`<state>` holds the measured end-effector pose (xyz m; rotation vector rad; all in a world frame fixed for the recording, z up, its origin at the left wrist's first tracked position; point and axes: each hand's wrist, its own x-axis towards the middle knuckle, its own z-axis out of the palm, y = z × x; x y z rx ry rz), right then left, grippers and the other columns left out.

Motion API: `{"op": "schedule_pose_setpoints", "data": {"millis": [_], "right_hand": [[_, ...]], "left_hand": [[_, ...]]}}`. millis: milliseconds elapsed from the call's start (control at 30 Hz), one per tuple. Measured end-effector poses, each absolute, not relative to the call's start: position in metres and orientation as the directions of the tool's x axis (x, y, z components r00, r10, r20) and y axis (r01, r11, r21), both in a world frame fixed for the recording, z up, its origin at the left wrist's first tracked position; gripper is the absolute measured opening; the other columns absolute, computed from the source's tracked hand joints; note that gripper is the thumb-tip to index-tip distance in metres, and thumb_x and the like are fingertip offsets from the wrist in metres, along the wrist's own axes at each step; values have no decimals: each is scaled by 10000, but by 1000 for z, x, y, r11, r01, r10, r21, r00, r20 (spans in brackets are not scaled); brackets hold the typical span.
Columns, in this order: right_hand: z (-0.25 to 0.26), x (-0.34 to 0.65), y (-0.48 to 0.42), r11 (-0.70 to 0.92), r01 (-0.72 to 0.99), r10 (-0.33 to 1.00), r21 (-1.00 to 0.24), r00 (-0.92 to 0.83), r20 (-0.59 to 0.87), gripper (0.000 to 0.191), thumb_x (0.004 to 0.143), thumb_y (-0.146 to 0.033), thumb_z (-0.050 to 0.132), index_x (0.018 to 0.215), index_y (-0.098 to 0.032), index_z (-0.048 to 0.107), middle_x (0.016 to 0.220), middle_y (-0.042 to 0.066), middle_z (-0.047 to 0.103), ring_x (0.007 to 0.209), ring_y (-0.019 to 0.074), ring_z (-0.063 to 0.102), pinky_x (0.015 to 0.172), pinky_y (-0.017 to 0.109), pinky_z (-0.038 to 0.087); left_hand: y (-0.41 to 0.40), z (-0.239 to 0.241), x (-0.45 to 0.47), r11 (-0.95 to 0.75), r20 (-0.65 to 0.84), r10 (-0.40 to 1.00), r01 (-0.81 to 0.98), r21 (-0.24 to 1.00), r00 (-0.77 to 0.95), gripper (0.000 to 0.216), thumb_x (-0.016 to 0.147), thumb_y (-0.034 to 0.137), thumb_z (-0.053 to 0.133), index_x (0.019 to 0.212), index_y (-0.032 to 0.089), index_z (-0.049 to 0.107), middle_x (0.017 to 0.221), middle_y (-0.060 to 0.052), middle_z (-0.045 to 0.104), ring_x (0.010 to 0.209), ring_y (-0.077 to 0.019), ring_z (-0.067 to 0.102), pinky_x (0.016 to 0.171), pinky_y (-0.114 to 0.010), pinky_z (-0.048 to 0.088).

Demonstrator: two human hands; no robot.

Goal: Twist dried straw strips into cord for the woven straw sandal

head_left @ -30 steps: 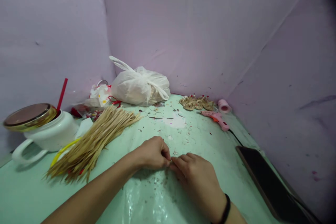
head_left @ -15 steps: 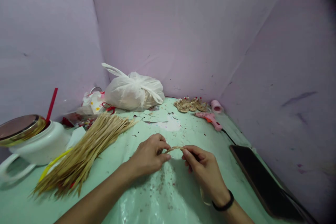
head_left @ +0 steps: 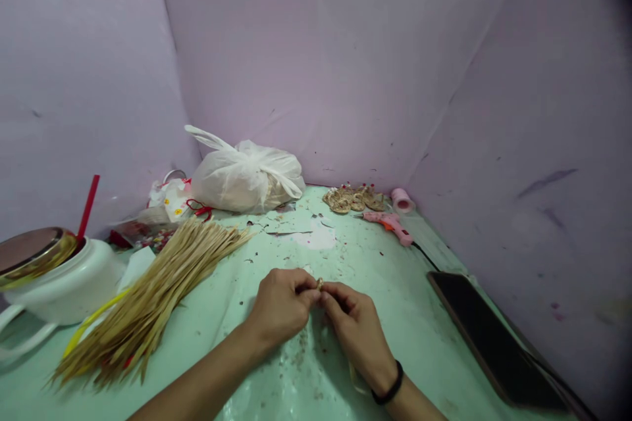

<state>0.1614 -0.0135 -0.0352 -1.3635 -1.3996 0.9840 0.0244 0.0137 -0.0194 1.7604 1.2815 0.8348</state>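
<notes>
My left hand (head_left: 279, 306) and my right hand (head_left: 356, 327) meet fingertip to fingertip just above the green table (head_left: 434, 342). Between them they pinch a small tan straw piece (head_left: 320, 283); only a short bit of it shows. A black band sits on my right wrist. A big bundle of straw strips (head_left: 153, 289) lies to the left of my left hand, bound with a yellow band.
A white tied plastic bag (head_left: 244, 175) sits at the back corner. Finished woven straw pieces (head_left: 348, 198), a pink glue gun (head_left: 390, 223) and a pink tape roll (head_left: 401, 200) lie at the back right. A dark phone (head_left: 488, 339) lies right; a white lidded mug (head_left: 54, 276) stands left.
My hands were pressed low on the table, then drew apart with the straw piece stretched between them; now they have closed together again, hiding most of it. The view shifted slightly.
</notes>
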Motion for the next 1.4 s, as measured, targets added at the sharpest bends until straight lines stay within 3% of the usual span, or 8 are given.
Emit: {"op": "schedule_pose_setpoints", "data": {"millis": [133,333,533,767,933,1067,1167,1400], "right_hand": [[-30,160,-14,-13,174,999,-985,50,-4,215,733,-267,511,791,-136,670,587,12,566,520,107,448,487,214,354],[-31,161,-11,-13,120,999,-993,52,-7,218,695,-336,576,649,-125,607,581,7,532,549,104,429,514,215,344],[-36,164,-6,-123,-37,986,-992,109,-127,192,715,-337,545,681,-149,539,529,-47,416,435,55,283,409,184,231],[-31,170,-7,-89,101,996,-991,-2,-90,157,688,-258,536,587,-141,511,469,-46,422,441,62,333,432,191,247],[-26,175,-8,-179,160,974,-971,-108,-198,173,658,-247,545,532,-130,528,450,-19,494,403,55,354,400,188,232],[-23,176,-8,-270,108,951,-957,-127,-282,155,643,-258,557,563,-124,560,473,-18,517,372,42,346,355,175,203],[-24,178,-6,-285,67,951,-956,-107,-291,151,628,-259,572,559,-130,535,435,-41,473,350,36,336,338,168,209],[-28,179,-2,-294,-62,956,-954,-7,-294,159,627,-279,570,574,-146,499,455,-52,450,371,44,355,328,162,262]], "left_hand": [[17,-21,26,-119,-1,971,488,865,238,100,645,240,539,662,156,591,577,14,560,536,-94,451,505,-206,309],[10,-10,29,-254,98,961,677,690,260,95,665,206,505,616,180,582,578,26,565,559,-94,459,543,-215,303],[16,-10,24,-360,127,919,661,659,373,162,687,203,519,810,219,624,739,16,622,689,-122,523,619,-227,348],[13,-19,25,-545,292,836,769,334,465,199,741,156,418,707,182,611,700,-36,594,683,-152,529,602,-260,343],[15,-30,20,-729,444,669,643,235,596,191,705,101,424,715,169,602,694,-48,576,661,-141,518,591,-251,358],[17,-31,18,-802,511,589,530,274,626,244,702,71,408,796,164,613,756,-61,588,708,-143,531,622,-254,400],[18,-26,19,-786,511,618,457,417,597,297,721,76,403,930,168,594,878,-75,594,805,-147,544,687,-261,433],[27,-19,15,-420,386,906,474,774,174,192,731,119,446,827,169,605,874,-32,595,765,-110,539,695,-231,430]]}}
